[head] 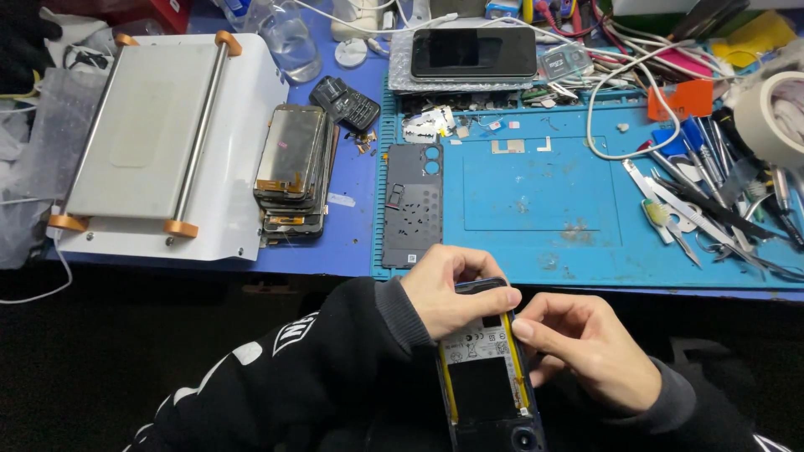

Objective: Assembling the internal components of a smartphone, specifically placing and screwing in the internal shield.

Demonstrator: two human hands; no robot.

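An opened smartphone (pixel 486 381) with its back removed lies below the table's front edge, showing a black battery with a white label and yellow strips along both sides. My left hand (pixel 452 289) grips the phone's top end, fingers curled over it. My right hand (pixel 586 343) pinches at the phone's right edge near the upper yellow strip. A dark grey back cover (pixel 413 205) with camera holes lies on the blue work mat (pixel 544 192) just beyond my hands.
A white and metal heating plate machine (pixel 159 125) stands at the left. Beside it is a stack of old phone screens (pixel 291 167). Another phone (pixel 473 52) lies face up at the back. Tweezers, blades and screwdrivers (pixel 712 192) crowd the right, with a tape roll (pixel 779 113).
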